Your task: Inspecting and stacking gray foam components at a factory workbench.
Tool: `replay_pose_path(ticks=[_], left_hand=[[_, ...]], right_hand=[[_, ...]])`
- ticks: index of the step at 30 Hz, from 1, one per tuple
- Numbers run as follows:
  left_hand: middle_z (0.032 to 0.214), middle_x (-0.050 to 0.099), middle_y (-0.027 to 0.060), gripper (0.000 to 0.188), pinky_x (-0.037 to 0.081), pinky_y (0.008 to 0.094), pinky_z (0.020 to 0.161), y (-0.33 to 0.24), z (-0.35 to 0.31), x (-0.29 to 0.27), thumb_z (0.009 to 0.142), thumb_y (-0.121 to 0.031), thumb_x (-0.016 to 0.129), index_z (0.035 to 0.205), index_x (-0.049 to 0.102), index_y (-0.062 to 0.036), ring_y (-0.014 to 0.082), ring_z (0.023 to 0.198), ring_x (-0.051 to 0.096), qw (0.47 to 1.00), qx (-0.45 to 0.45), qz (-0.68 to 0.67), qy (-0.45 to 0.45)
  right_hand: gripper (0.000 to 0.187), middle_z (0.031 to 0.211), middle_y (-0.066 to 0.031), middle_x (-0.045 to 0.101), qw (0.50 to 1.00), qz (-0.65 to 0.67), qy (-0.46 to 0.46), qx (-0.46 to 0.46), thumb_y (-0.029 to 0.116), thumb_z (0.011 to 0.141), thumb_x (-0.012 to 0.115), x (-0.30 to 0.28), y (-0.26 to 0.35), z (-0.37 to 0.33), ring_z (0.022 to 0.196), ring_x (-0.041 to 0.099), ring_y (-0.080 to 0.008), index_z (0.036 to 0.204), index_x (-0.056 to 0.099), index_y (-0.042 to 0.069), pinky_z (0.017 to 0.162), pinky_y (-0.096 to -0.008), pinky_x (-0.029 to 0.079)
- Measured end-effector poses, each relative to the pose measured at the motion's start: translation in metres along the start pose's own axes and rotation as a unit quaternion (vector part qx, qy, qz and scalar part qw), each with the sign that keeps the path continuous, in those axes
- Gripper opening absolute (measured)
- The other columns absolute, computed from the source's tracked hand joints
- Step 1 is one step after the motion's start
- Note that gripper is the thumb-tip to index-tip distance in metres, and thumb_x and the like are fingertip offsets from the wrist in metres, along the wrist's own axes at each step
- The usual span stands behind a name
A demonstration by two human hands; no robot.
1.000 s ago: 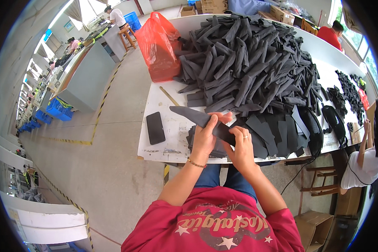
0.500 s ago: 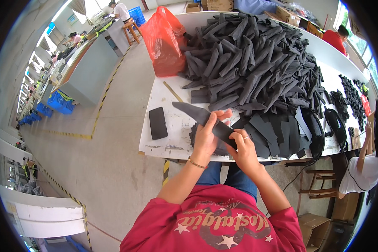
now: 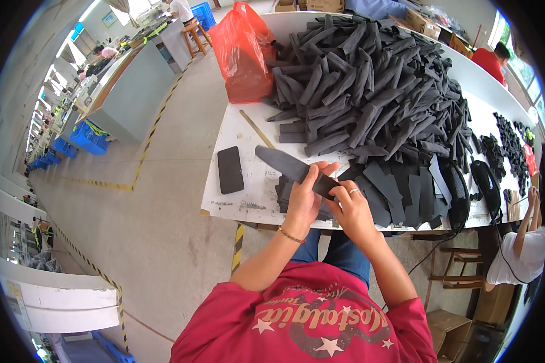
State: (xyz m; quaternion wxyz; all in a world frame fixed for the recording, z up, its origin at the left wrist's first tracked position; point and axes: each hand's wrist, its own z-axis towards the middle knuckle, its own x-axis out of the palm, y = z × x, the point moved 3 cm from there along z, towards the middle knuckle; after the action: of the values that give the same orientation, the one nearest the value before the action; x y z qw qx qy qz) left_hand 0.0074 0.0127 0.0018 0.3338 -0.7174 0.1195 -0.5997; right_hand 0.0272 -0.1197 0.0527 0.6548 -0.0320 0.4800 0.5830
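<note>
Foam strip [image 3: 287, 165], dark grey, held above the counter [image 3: 248, 199] edge; long axis runs 10 to 4 o'clock, free end pointing to 10. Left hand [image 3: 303, 202] and right hand [image 3: 350, 206] both pinch its 4 o'clock end. Black phone [image 3: 230, 170] lies at 9 o'clock.

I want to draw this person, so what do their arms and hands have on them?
Both forearms are bare, coming out of short red sleeves. The left hand has a thin beaded bracelet round its wrist. The right hand wears a slim ring on one finger. No gloves or watch show.
</note>
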Motion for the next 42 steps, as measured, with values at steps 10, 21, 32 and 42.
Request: replay_pose_path(ticks=[10,21,32,42], left_hand=[[0.095,0.066,0.0126,0.030,0.050,0.0402,0.094,-0.029,0.000,0.026,0.098,-0.024,0.055,0.112,0.056,0.0026,0.0285,0.097,0.065,0.991,0.103,-0.079,-0.045],[0.094,0.067,0.0128,0.031,0.049,0.0383,0.096,-0.008,-0.015,0.036,0.098,-0.024,0.054,0.112,0.057,0.0035,0.0294,0.100,0.065,0.991,0.080,-0.104,-0.040],[0.095,0.067,0.0137,0.031,0.049,0.0402,0.096,-0.012,-0.010,0.026,0.098,-0.024,0.054,0.113,0.057,0.0029,0.0315,0.100,0.065,0.990,0.088,-0.100,-0.040],[0.100,0.067,0.0153,0.033,0.049,0.0390,0.096,-0.016,-0.011,0.029,0.098,-0.027,0.054,0.113,0.057,0.0032,0.0312,0.104,0.064,0.992,0.097,-0.077,-0.034]], right_hand=[[0.019,0.090,-0.0128,0.058,0.994,0.061,-0.027,-0.090,0.000,0.074,0.073,-0.013,0.002,0.006,0.071,0.060,-0.0301,0.087,0.058,0.001,0.060,-0.0387,0.049],[0.017,0.087,-0.0119,0.060,0.992,0.090,-0.036,-0.084,-0.004,0.072,0.072,-0.001,-0.002,0.008,0.071,0.059,-0.0268,0.083,0.060,0.002,0.058,-0.0338,0.047],[0.018,0.088,-0.0118,0.059,0.991,0.099,-0.022,-0.082,-0.004,0.072,0.073,0.000,0.002,0.007,0.068,0.059,-0.0268,0.082,0.060,0.002,0.057,-0.0337,0.047],[0.021,0.095,-0.0129,0.062,0.983,0.173,0.012,0.061,0.002,0.074,0.076,-0.003,0.006,0.008,0.074,0.061,-0.0250,0.090,0.063,-0.001,0.063,-0.0339,0.050]])
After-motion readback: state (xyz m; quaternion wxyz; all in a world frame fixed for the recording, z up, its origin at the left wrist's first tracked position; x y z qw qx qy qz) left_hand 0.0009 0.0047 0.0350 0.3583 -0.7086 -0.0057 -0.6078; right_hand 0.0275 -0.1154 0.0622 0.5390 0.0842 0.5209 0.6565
